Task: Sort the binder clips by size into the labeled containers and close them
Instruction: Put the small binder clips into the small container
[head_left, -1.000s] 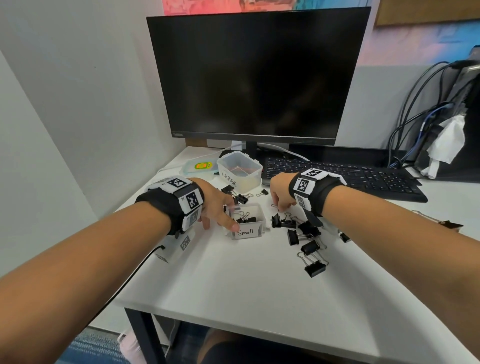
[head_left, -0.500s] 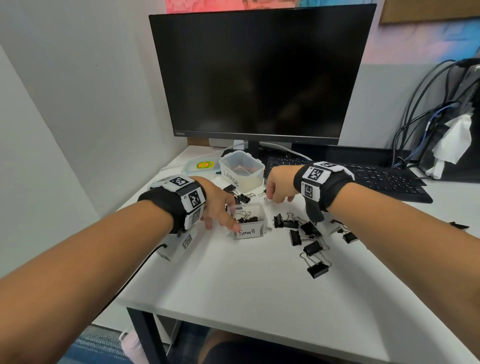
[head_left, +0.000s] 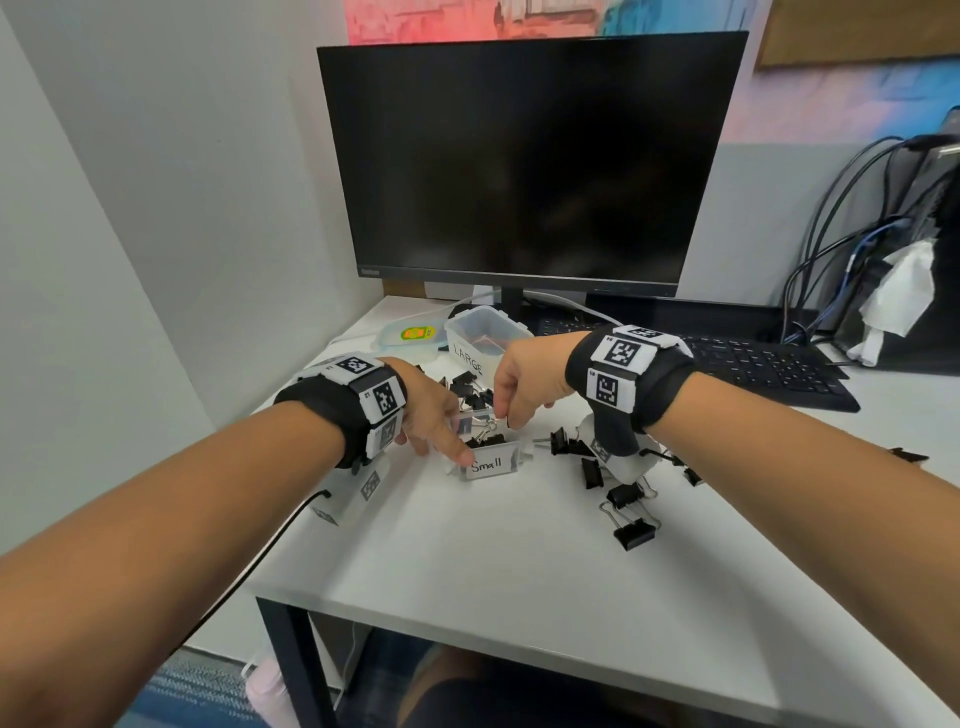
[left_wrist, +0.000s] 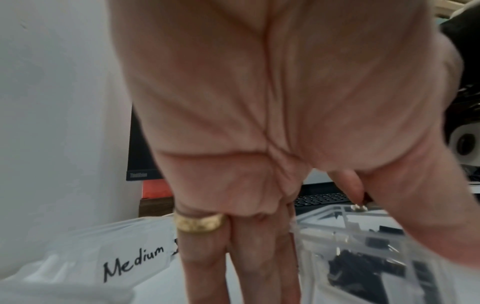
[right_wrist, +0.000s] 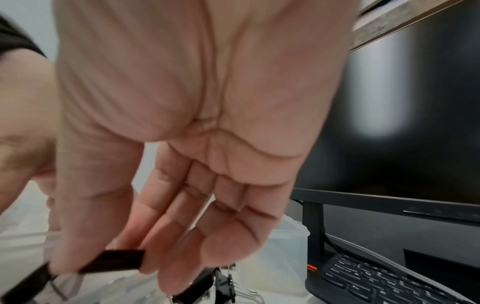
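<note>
While your right hand (head_left: 524, 382) pinches a clip (right_wrist: 114, 260) above the Small box (head_left: 488, 457), which straight left fingers (head_left: 447, 441) steady, an early release drops it outside.

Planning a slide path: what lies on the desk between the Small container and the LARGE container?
In the head view, loose black binder clips lie between the Small container and the LARGE container.

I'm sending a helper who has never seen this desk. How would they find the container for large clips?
Start at the black monitor; at the foot of its stand, left of the keyboard, stands a clear tub. It is the taller, farther container, marked LARGE, while the nearer one by the left hand reads Small.
</note>
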